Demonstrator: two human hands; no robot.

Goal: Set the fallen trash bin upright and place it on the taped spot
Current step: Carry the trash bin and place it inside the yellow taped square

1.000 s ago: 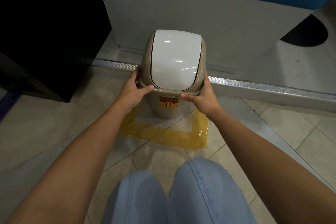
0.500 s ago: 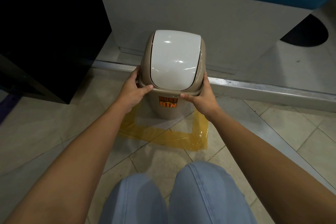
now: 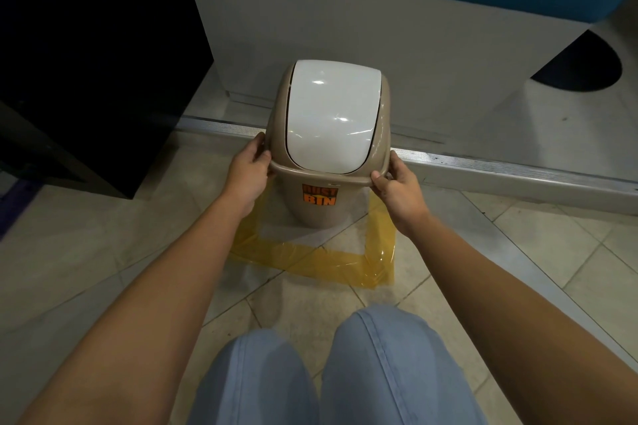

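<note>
The beige trash bin [image 3: 319, 214] stands upright inside a square of yellow tape [image 3: 324, 264] on the tiled floor. It has a white swing lid [image 3: 331, 117] and an orange "DUST BIN" sticker on its front. My left hand [image 3: 248, 172] grips the left side of the bin's rim. My right hand [image 3: 400, 190] grips the right side of the rim. The bin's base sits toward the back of the taped square, and the far tape strip is hidden behind the bin.
A black cabinet [image 3: 89, 62] stands at the left. Behind the bin runs a metal floor strip [image 3: 500, 169] below a grey panel [image 3: 345, 21] topped with blue. My knees in light blue jeans [image 3: 331, 373] are at the bottom.
The bin looks a little lower, its base now resting inside the tape. Both hands remain on the rim, my thumbs shifted slightly.
</note>
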